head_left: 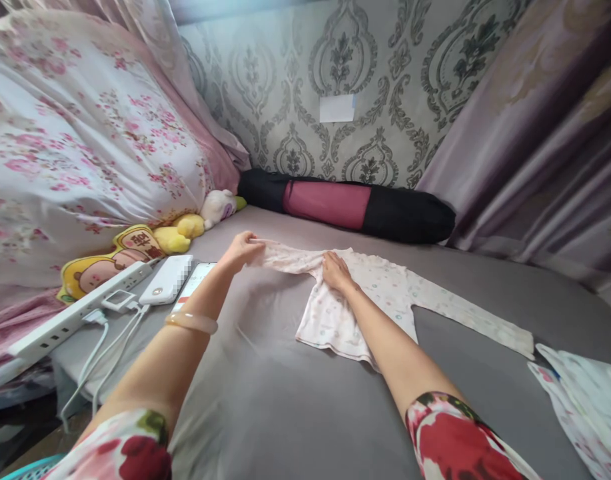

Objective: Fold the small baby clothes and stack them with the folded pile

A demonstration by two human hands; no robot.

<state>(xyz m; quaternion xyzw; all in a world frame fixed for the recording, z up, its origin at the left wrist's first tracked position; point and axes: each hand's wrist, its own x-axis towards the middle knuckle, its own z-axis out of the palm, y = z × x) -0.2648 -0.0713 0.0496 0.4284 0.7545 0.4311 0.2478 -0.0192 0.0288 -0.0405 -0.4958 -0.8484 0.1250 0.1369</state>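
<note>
A small pale pink long-sleeved top (372, 293) with tiny dots lies spread on the grey bed sheet (285, 400). My left hand (242, 249) pinches the end of its left sleeve, lifted a little off the sheet and pulled out straight. My right hand (335, 271) presses flat on the top near the shoulder, fingers together. The other sleeve (478, 320) stretches out flat to the right. A pale bangle (192, 323) sits on my left forearm.
A white power strip (80, 310), a power bank (166, 280) and a phone (195, 283) with cables lie at the left edge. Plush toys (135, 250) and a floral quilt (85, 133) are behind them. A black and maroon roll bag (350, 207) lies against the wall. Another garment (585, 400) is at right.
</note>
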